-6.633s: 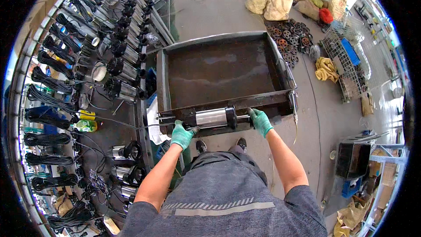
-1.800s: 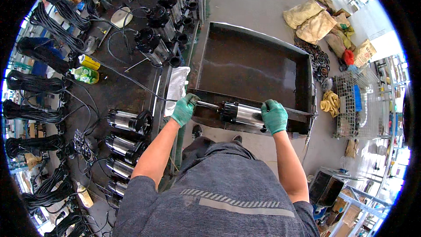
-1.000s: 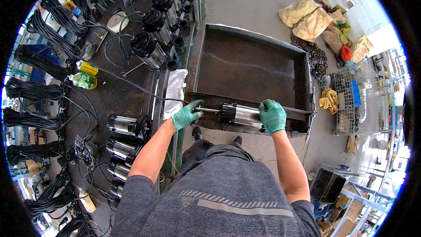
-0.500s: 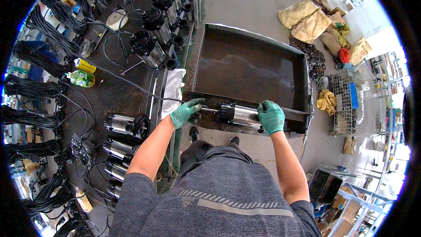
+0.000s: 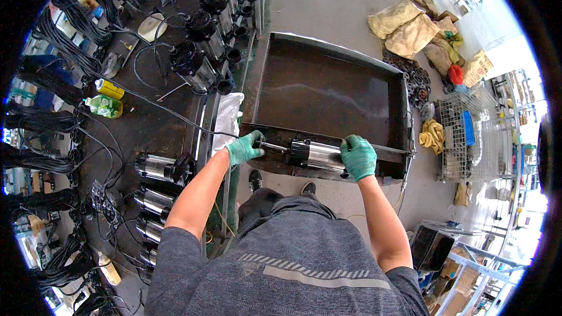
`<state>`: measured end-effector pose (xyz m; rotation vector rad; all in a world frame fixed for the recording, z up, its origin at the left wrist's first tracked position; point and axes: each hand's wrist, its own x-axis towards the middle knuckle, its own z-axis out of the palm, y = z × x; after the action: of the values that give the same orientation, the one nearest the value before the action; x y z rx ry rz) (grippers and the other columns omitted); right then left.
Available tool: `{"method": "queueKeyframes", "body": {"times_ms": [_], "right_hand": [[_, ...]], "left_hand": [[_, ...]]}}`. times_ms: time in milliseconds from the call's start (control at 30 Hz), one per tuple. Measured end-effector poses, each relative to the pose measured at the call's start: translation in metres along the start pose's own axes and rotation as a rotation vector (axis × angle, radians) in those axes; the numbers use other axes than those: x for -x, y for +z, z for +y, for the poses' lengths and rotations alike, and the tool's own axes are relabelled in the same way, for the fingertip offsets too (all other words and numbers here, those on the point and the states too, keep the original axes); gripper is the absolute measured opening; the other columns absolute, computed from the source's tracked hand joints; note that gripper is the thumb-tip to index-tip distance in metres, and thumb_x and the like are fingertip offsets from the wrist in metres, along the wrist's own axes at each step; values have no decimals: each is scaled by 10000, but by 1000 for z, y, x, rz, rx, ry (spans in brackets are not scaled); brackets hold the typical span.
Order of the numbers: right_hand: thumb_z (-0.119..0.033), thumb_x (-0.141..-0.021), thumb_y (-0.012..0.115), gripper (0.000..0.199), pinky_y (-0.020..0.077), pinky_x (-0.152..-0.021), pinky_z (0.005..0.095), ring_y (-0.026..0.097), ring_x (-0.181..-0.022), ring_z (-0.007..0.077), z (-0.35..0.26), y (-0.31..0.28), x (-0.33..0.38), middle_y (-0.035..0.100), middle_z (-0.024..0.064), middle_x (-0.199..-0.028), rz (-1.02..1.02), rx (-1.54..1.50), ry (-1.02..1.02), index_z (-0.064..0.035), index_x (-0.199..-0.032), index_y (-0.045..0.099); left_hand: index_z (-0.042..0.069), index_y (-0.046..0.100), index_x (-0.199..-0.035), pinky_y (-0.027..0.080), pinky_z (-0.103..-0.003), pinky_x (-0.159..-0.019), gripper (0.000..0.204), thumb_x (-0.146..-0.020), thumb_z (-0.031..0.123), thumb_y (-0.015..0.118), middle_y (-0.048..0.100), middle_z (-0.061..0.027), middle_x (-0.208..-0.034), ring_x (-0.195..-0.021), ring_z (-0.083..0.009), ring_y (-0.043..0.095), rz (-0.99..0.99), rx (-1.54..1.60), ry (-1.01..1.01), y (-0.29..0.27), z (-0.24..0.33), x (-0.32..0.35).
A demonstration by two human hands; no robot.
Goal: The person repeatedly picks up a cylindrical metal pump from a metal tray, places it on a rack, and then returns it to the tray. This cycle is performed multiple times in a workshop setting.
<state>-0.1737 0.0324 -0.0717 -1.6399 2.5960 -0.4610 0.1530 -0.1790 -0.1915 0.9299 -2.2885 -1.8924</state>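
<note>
A steel-cased cylindrical motor (image 5: 321, 156) with a black end lies on its side across the near part of a dark metal tray (image 5: 333, 90). From its left end a thin metal shaft (image 5: 275, 147) sticks out. My left hand (image 5: 244, 148), in a green glove, is closed at the shaft's outer tip; the fingertips are dark and partly hidden. A black cable (image 5: 193, 122) runs from the bench to this hand and passes behind it. My right hand (image 5: 359, 158), also green-gloved, is curled over the motor's right end.
Left, a dark workbench (image 5: 158, 129) carries more steel motors (image 5: 155, 167), a row of upright pumps (image 5: 196, 67), a green bottle (image 5: 105, 106) and coiled cables (image 5: 44, 120). A white bag (image 5: 227, 118) lies at its edge. Sacks (image 5: 410, 32) and a wire cage (image 5: 468, 134) stand right.
My left hand's fingers have curled in more at the shaft tip. The motor and both hands appear slightly farther left as the whole view shifts; my right hand keeps its hold.
</note>
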Motion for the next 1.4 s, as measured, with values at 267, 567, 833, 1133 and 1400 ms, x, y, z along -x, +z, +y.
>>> {"method": "queueKeyframes", "body": {"times_ms": [267,567,833,1133,1400], "right_hand": [[-275,-913,667,173,543,-793,486,674,-891,356,2,1,2,713,135,-916,2,10,15,-104,-915,693],[-269,-905,673,170,544,-787,483,674,-872,355,3,1,0,709,133,-899,4,2,-3,-100,-898,691],[-271,-904,673,171,546,-783,480,677,-879,352,3,0,3,717,131,-911,16,6,9,-102,-892,693],[-278,-912,666,172,545,-786,477,676,-884,348,-1,0,0,717,128,-913,-1,21,9,-109,-909,696],[-277,-905,667,172,541,-795,481,671,-885,353,-1,-2,2,713,130,-917,-12,34,-18,-108,-908,697]], "left_hand": [[34,642,-1265,528,-347,-766,421,-917,235,766,703,-58,-995,-853,-192,644,99,198,-129,12,35,9],[86,612,-1369,521,-292,-791,414,-967,154,684,688,4,-1001,-870,-155,635,117,-105,30,14,15,6],[124,533,-1464,476,-255,-693,509,-1005,287,682,652,31,-1019,-803,-84,565,-19,654,-139,9,34,19],[13,647,-1170,516,-344,-801,386,-929,289,769,694,-102,-935,-844,-207,622,91,-276,-92,9,20,7],[29,693,-1179,536,-334,-761,343,-961,293,703,709,-52,-931,-852,-168,660,53,687,-445,6,47,14]]}}
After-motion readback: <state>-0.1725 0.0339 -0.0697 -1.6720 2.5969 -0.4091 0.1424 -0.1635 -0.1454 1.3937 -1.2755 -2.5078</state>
